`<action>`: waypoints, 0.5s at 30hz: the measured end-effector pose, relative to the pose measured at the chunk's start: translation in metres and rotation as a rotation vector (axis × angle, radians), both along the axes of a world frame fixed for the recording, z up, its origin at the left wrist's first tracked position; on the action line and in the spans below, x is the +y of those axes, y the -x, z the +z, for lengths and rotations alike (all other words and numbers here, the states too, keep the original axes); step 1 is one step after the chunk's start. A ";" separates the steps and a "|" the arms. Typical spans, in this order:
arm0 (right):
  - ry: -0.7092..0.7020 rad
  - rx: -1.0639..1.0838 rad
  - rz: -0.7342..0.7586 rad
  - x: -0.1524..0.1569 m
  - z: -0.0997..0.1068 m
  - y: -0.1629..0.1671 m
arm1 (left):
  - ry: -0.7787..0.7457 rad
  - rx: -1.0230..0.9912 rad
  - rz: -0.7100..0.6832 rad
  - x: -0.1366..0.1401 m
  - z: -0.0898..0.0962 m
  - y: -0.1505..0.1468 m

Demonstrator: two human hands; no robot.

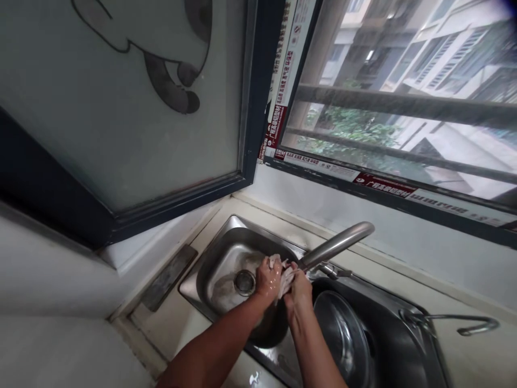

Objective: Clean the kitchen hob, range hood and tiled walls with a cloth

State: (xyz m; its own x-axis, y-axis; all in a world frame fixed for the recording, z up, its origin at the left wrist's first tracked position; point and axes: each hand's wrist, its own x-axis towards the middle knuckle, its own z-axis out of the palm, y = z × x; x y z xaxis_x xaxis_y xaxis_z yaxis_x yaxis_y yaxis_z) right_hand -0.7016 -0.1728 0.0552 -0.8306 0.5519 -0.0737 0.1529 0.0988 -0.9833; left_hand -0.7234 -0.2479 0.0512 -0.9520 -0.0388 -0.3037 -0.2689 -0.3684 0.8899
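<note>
My left hand (267,278) and my right hand (300,286) meet over a steel double sink (214,272). Between them they grip a pale, wet, crumpled piece (284,273), either cloth or raw food; I cannot tell which. Both hands look wet. They are right under the spout of a steel faucet (337,245) that swings over the left basin. The left basin's drain (244,281) lies just left of my left hand. A dark round bowl (270,327) shows under my forearms.
A steel pot or bowl (343,337) sits in the right basin, and a wire-handled utensil (456,321) rests at its right rim. A pale counter (173,328) surrounds the sink. Behind are a frosted pane (121,108) and a barred window (404,108).
</note>
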 end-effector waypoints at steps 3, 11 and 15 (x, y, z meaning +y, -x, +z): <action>0.058 0.020 0.157 0.019 0.010 -0.008 | 0.026 0.081 0.015 -0.011 0.016 0.005; 0.199 -0.221 0.583 0.056 0.026 -0.037 | -0.280 0.008 -0.086 -0.043 0.027 0.001; 0.217 -0.099 0.489 0.034 0.027 -0.035 | -0.491 -0.090 -0.184 -0.056 0.012 -0.005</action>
State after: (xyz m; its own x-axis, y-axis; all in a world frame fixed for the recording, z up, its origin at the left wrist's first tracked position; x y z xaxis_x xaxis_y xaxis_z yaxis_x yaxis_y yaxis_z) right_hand -0.6670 -0.1390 0.0824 -0.9700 0.0661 -0.2338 0.2329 -0.0221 -0.9723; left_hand -0.7186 -0.3042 0.0629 -0.8987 0.2941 -0.3253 -0.4362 -0.6754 0.5946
